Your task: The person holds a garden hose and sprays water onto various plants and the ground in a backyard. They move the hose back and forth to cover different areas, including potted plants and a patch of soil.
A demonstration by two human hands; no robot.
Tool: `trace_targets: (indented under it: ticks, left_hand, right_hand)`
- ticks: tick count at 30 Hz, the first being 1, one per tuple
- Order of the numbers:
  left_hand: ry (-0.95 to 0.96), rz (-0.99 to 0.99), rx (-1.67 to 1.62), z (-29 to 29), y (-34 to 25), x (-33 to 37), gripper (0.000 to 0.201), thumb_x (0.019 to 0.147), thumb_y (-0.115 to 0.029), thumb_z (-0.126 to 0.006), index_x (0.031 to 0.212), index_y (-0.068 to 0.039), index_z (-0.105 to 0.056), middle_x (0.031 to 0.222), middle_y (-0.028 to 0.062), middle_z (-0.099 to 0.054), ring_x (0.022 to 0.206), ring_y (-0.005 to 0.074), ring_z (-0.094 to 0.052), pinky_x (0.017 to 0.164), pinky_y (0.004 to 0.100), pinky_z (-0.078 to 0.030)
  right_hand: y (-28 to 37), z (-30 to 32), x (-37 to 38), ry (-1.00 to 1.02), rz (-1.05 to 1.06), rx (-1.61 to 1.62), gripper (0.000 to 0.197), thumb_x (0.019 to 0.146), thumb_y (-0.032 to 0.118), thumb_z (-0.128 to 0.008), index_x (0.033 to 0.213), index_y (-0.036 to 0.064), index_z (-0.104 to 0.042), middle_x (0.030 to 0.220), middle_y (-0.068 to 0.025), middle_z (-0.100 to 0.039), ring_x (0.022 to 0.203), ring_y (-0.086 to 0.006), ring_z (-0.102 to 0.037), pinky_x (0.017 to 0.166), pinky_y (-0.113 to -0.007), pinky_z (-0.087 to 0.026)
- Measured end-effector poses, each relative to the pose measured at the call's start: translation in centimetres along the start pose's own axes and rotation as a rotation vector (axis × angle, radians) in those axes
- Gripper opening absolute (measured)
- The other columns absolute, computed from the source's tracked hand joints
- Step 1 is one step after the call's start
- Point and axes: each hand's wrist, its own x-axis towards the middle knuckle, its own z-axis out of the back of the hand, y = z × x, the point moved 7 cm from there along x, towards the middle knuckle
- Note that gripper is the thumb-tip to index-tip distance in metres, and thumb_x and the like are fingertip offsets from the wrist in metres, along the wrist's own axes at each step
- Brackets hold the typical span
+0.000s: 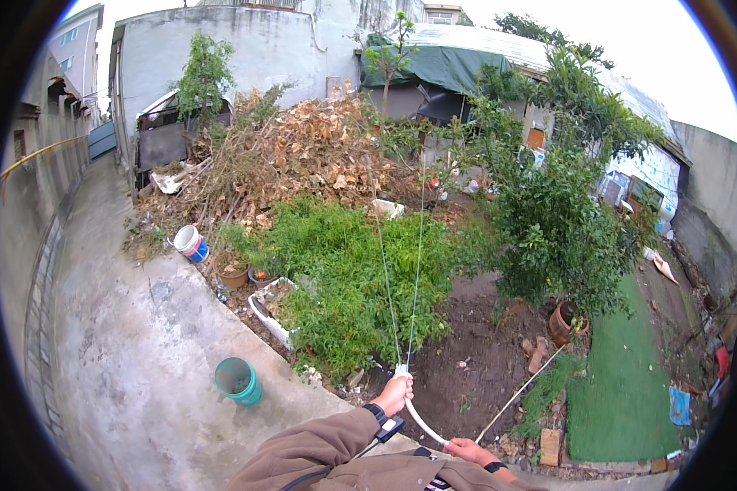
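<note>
Hose (422, 423) is held in curled left hand (396, 394) and right hand (469, 451), and is best kept unkinked between them.

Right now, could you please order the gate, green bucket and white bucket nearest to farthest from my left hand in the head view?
1. Green bucket, to your left.
2. White bucket, beyond it, farther left.
3. Gate, far upper left.

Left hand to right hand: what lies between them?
In the head view, a curved white tube runs from the left hand to the right hand, brown soil beyond it.
</note>
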Motion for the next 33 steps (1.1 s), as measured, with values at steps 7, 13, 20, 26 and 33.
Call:
trace_targets:
  ticks: [7,13,20,26,33]
  left_hand:
    - [-0.024,0.087,0.093,-0.4,2.4,0.0,0.011,0.088,-0.005,-0.038,0.087,-0.009,-0.047,0.068,-0.0002,-0.042,0.052,0.0102,-0.034,0.046,0.0250,-0.030]
    - [-0.016,0.061,0.165,-2.0,2.8,-0.3,0.011,0.089,-0.006,-0.037,0.088,-0.009,-0.047,0.068,-0.0005,-0.042,0.052,0.0089,-0.033,0.047,0.0252,-0.031]
    - [-0.004,0.039,0.141,-3.0,2.4,0.0,0.011,0.088,-0.006,-0.038,0.085,-0.009,-0.048,0.065,-0.0028,-0.041,0.051,0.0080,-0.035,0.045,0.0247,-0.031]
    - [-0.069,0.044,0.103,-2.2,1.8,0.3,0.011,0.089,-0.006,-0.036,0.084,-0.008,-0.046,0.064,-0.0024,-0.040,0.049,0.0075,-0.033,0.045,0.0242,-0.030]
    - [0.075,0.070,0.161,-3.9,2.2,1.5,0.011,0.089,-0.006,-0.036,0.087,-0.007,-0.047,0.067,-0.0014,-0.043,0.051,0.0087,-0.035,0.047,0.0253,-0.032]
  right_hand:
    - [-2.7,-1.4,-0.6,0.045,-0.056,0.041,0.043,0.090,0.047,-0.050,0.092,0.0075,-0.066,0.070,0.0020,-0.054,0.068,-0.0091,-0.048,0.065,-0.025,-0.042]
    - [-2.6,-1.1,-2.0,0.004,-0.072,0.059,0.044,0.090,0.048,-0.050,0.093,0.0075,-0.066,0.071,0.0019,-0.055,0.069,-0.0091,-0.049,0.066,-0.025,-0.042]
    - [-2.7,-0.2,-1.7,-0.024,-0.008,0.069,0.039,0.091,0.043,-0.050,0.093,0.0076,-0.066,0.073,0.0020,-0.056,0.071,-0.0091,-0.049,0.068,-0.024,-0.042]
    - [-2.6,0.0,-0.8,-0.003,0.052,0.026,0.044,0.092,0.048,-0.046,0.098,0.0085,-0.065,0.074,0.0033,-0.053,0.071,-0.0077,-0.047,0.067,-0.023,-0.040]
    - [-5.6,0.0,1.3,0.082,-0.026,0.118,0.046,0.089,0.048,-0.050,0.111,0.0091,-0.059,0.096,-0.0057,-0.055,0.093,-0.0135,-0.049,0.082,-0.030,-0.041]
